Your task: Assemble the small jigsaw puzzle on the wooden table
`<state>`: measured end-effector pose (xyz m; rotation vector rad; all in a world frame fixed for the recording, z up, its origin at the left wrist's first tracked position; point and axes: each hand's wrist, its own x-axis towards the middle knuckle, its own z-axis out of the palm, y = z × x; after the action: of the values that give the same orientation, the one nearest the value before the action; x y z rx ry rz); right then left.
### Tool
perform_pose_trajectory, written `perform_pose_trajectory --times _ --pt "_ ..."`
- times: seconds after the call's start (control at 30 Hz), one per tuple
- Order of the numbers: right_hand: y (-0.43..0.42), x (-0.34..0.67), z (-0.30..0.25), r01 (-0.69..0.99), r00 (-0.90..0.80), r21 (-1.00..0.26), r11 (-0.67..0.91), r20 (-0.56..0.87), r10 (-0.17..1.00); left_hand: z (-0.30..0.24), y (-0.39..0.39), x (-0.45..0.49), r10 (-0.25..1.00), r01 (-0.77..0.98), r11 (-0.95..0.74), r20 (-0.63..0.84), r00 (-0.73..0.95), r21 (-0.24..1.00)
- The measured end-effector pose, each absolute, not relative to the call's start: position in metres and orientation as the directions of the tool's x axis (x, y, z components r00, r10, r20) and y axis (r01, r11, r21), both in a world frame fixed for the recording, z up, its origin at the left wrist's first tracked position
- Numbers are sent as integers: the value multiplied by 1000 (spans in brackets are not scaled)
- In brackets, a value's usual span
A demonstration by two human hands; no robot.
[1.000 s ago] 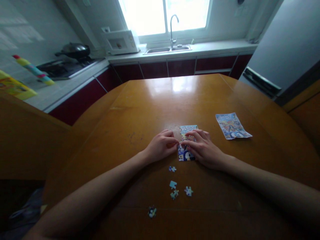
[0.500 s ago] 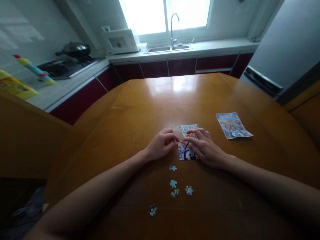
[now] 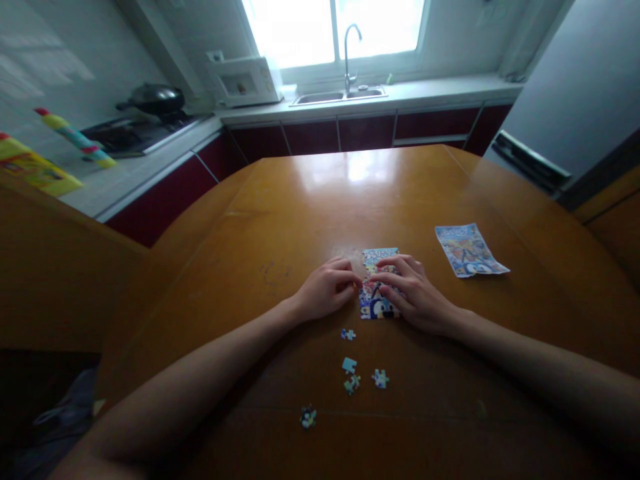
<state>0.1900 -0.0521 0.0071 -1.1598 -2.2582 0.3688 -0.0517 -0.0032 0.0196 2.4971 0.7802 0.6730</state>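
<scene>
A partly joined jigsaw puzzle (image 3: 381,309) with a blue cartoon dog face lies flat on the wooden table. My left hand (image 3: 327,290) is at its left edge, fingers curled and thumb close to the index finger; whatever is between the tips is hidden. Across the puzzle's right side rests my right hand (image 3: 413,293), fingers apart and lying on the picture, covering part of it. Nearer to me are loose pieces: a blue-and-white puzzle piece (image 3: 349,334), a light blue piece (image 3: 349,365), a greenish piece (image 3: 352,384), a pale piece (image 3: 381,379) and a dark patterned piece (image 3: 308,417).
A creased picture sheet (image 3: 470,251) lies on the table (image 3: 300,213) to the right. Beyond the table are a sink (image 3: 320,98), a microwave (image 3: 247,81) and a stove with a black pan (image 3: 157,99). A fridge (image 3: 565,100) stands at the right.
The view has shifted slightly, moving everything a little to the right. The left thumb has drawn slightly closer to the index finger at the puzzle's edge. The right hand stays on the puzzle.
</scene>
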Motion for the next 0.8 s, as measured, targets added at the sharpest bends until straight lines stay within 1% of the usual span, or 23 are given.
perform_pose_trajectory --times 0.07,0.13,0.23,0.4,0.5,0.8 --pt "-50 191 6 635 -400 -534 558 390 829 20 -4 -52 605 386 -757 343 719 527" --pt "-48 191 5 617 -354 -573 539 409 841 20 -5 -52 604 371 -768 400 689 522" --pt "-46 192 3 602 -313 -603 523 424 850 20 -5 -53 616 368 -774 477 626 516" --pt "-45 193 3 577 -266 -645 501 432 862 18 -3 -54 635 392 -769 536 556 505" --pt "-44 194 3 563 -239 -672 481 425 873 18 -3 -54 657 417 -752 536 529 510" --pt "-44 193 3 555 -220 -688 468 421 880 19 -4 -54 671 433 -735 469 574 522"
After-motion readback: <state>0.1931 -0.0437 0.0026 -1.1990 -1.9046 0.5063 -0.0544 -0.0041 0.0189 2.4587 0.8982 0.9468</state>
